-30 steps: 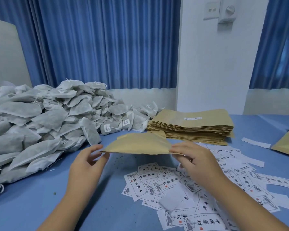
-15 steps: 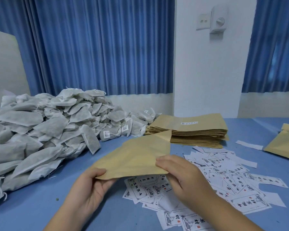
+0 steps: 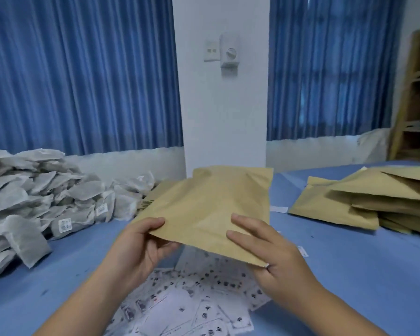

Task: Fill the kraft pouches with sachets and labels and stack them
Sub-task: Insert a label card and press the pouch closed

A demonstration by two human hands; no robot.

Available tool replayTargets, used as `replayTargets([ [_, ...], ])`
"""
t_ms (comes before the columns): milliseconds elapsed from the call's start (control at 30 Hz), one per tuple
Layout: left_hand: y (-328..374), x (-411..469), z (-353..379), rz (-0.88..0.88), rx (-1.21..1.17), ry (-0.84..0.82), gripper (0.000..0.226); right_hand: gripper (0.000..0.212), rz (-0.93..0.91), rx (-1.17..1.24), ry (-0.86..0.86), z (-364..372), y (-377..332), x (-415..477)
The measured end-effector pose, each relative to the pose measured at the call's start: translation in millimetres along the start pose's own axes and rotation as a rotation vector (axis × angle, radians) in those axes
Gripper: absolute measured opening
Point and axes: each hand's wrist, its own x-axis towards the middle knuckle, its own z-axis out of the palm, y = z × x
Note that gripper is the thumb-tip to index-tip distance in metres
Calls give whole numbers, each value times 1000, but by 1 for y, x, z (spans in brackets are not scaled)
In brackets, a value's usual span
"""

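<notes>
Tan flat kraft-paper pouch pinched in left grip and right grip; opening step, mouth seemingly shut. Next: spread mouth, fetch grey mesh sachet.

Both hands hold one kraft pouch above scattered labels: left hand pinching its corner, right hand gripping the other edge.
</notes>
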Motion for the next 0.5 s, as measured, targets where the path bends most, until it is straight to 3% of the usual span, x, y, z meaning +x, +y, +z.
replayTargets([
  [200, -48, 55, 87, -134, 231, -91, 14, 47, 111, -236, -73, -79, 52, -28],
  [400, -82, 100, 171, -154, 223, -196, 11, 52, 136, -419, -50, -148, 93, -25],
  [500, -93, 121, 203, -17, 109, -235, 53, 64, 207, -511, -43, -178, 122, -10],
])
